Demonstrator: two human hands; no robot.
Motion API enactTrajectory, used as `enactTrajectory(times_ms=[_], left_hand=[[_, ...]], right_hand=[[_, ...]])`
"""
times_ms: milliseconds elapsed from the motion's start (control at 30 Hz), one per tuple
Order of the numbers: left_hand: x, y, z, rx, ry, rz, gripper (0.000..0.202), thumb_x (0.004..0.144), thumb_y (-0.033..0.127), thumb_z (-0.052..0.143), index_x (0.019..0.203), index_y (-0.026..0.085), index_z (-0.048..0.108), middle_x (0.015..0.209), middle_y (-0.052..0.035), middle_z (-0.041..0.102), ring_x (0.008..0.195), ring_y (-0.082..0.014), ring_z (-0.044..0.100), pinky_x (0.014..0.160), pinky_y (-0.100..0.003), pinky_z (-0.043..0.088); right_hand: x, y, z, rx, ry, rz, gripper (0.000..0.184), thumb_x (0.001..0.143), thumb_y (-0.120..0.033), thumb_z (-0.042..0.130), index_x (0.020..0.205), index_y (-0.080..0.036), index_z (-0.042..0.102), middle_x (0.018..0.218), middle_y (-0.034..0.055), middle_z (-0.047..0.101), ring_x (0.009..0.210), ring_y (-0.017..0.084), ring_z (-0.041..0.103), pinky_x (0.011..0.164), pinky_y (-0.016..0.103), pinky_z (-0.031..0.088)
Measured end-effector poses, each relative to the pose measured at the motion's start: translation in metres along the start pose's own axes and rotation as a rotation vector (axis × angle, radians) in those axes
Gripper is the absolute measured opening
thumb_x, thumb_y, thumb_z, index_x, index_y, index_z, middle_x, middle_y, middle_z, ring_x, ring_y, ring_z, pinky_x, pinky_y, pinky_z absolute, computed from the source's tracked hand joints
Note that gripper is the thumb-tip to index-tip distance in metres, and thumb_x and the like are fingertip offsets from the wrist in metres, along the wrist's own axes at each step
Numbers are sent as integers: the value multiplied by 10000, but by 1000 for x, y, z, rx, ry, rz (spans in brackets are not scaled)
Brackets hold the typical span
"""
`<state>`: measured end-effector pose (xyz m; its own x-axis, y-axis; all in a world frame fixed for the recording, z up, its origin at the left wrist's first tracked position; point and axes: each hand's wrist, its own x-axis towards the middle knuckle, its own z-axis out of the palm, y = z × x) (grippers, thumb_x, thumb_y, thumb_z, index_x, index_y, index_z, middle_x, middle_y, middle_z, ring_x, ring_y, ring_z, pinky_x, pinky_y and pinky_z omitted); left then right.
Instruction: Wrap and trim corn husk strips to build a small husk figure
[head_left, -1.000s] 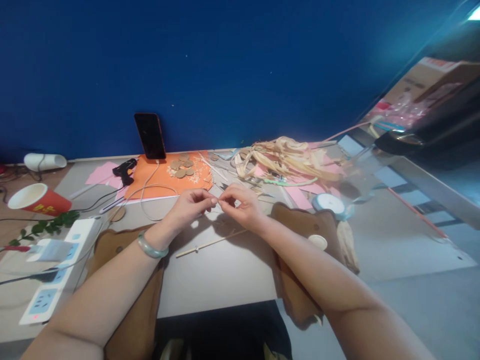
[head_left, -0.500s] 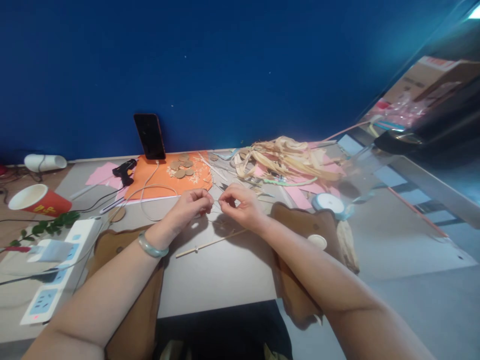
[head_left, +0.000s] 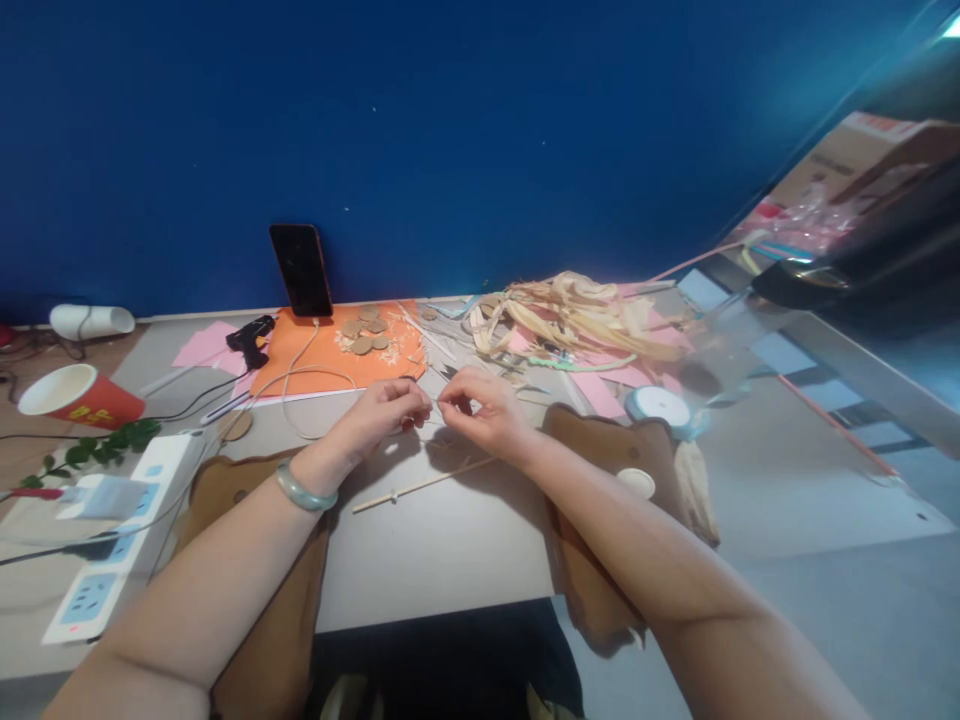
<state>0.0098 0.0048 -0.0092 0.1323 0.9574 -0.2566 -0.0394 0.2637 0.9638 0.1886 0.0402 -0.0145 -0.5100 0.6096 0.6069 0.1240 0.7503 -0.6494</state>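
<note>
My left hand (head_left: 390, 415), with a pale bangle (head_left: 306, 488) at its wrist, is closed in a pinch. Close beside it, my right hand (head_left: 486, 410) pinches thumb against forefinger. Something tiny lies between the two sets of fingertips, too small to make out. Below the hands a thin wooden stick (head_left: 420, 485) rests slantwise on the table, with a small pale bit on it. Dark pointed blades (head_left: 450, 372) show just behind my right fingers; the rest of that tool is hidden.
An orange sheet (head_left: 300, 358) bears round wooden discs (head_left: 361, 345) and shavings. A phone (head_left: 301, 270) leans on the blue wall. Pale strips (head_left: 577, 310) are heaped at the back right. Brown cushions lie under both forearms. A power strip (head_left: 127, 540), paper cup (head_left: 82, 397) and glue gun (head_left: 251, 340) stand left.
The fingertips of my two hands have shifted very slightly. The view has moved a little; the stick and the other things on the table stay where they were.
</note>
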Motion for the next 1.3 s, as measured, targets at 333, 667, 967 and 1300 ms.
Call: enactTrajectory(times_ms=[333, 667, 967, 1300], left_hand=[[2, 0, -3, 20, 23, -45, 98, 626, 239, 591, 585, 151, 582, 571, 3, 575, 498, -86, 474, 497, -216, 341], [2, -1, -6, 13, -16, 16, 151, 660, 273, 687, 659, 135, 625, 605, -7, 594, 504, -68, 469, 480, -193, 317], [1, -1, -5, -55, 16, 72, 260, 675, 368, 733, 694, 139, 612, 558, 21, 549, 464, -55, 422, 451, -195, 282], [3, -6, -3, -67, 15, 58, 344, 700, 469, 719, 752, 136, 649, 627, -6, 601, 518, -78, 492, 501, -214, 344]], right_hand=[[0, -1, -2, -46, -11, -7, 103, 801, -130, 576, 720, -180, 616, 656, 1, 547, 588, 111, 489, 592, 263, 423], [0, 1, -2, -29, -13, -23, 95, 816, -132, 576, 743, -175, 620, 679, 8, 554, 586, 107, 491, 577, 258, 419], [-4, 5, 2, 12, 119, 128, 196, 775, -165, 619, 970, -185, 613, 801, 4, 626, 549, 76, 513, 599, 245, 465], [-2, 3, 3, 71, 74, 168, 102, 843, -241, 617, 787, -169, 664, 734, 35, 674, 629, 119, 565, 597, 254, 465]])
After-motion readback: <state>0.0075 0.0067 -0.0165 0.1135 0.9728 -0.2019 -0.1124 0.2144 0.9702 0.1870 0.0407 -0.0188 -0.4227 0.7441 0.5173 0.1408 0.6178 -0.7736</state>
